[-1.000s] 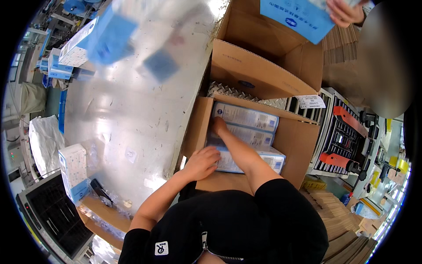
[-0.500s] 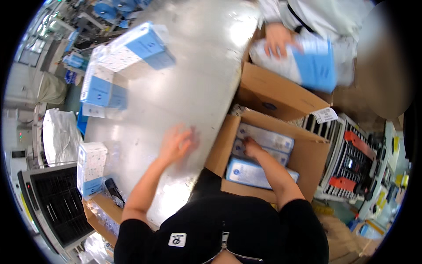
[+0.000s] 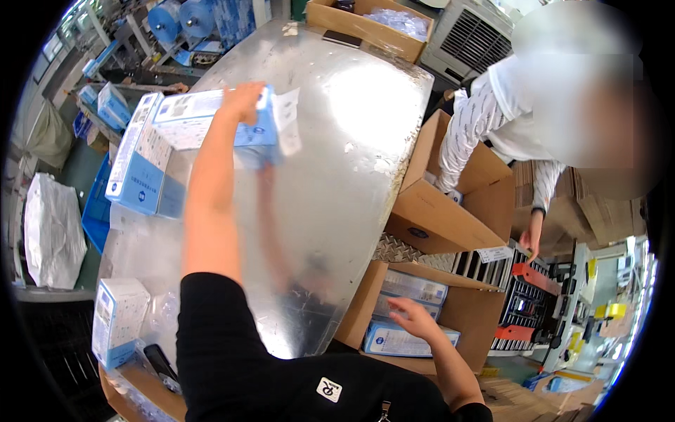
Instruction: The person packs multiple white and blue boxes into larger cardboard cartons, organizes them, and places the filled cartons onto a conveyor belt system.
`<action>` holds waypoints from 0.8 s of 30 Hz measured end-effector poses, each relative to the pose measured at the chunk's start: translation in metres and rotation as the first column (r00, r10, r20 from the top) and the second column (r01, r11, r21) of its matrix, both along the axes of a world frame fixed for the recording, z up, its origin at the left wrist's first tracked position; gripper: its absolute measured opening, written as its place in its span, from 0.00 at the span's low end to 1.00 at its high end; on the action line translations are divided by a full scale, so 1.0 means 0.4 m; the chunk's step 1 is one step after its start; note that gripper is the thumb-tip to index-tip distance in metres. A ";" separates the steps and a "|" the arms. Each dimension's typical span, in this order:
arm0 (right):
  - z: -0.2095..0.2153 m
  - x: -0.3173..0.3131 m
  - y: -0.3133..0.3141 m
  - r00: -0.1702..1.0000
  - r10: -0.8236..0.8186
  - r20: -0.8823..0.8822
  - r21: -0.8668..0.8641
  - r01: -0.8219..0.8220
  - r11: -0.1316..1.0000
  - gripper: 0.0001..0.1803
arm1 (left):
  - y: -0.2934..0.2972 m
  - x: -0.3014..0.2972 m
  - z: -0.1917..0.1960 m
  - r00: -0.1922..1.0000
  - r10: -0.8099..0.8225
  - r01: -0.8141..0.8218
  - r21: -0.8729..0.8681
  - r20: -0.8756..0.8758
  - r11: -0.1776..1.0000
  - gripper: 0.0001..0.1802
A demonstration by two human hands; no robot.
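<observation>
1. The person's left hand is reaching far across the shiny metal bench, fingers wrapped over the top edge of a blue-and-white box and gripping it.
2. That box is sitting at the far left part of the bench, touching a larger blue-and-white carton just beside it.
3. The right hand is hovering with fingers spread and released, holding nothing, over an open cardboard box standing below the bench's right edge.
4. Inside that cardboard box, flat blue-and-white packs are lying stacked, just under the open fingers.
5. A co-worker in a white patterned sleeve is leaning into a second cardboard box farther along the bench's edge.
6. Another small blue-and-white box is standing at the near left corner of the bench, well apart from both hands.
</observation>
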State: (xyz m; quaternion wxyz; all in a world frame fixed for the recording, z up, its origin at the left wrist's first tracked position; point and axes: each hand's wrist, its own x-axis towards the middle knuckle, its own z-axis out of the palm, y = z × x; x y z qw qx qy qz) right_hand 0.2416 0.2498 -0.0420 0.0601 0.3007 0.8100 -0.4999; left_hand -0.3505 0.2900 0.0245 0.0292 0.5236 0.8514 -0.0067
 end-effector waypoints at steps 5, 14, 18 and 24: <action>0.162 -0.200 0.094 0.947 -0.099 -0.306 0.279 0.188 0.942 0.33 | -0.194 0.274 -0.041 0.469 -0.844 0.751 0.386 0.259 0.536 0.34; 0.200 -0.484 -0.020 0.512 0.844 0.163 0.733 -0.635 0.244 0.45 | -0.755 -0.246 0.026 0.766 0.558 -0.454 0.345 -0.319 0.821 0.57; 0.211 -0.494 -0.046 0.565 0.805 0.183 0.707 -0.644 0.291 0.47 | -0.784 -0.188 -0.030 0.823 0.545 -0.557 0.042 0.162 0.829 0.57; 0.187 -0.486 -0.058 0.558 0.823 0.105 0.772 -0.568 0.286 0.42 | -0.764 0.306 0.043 0.857 -0.049 0.029 0.046 0.513 0.999 0.54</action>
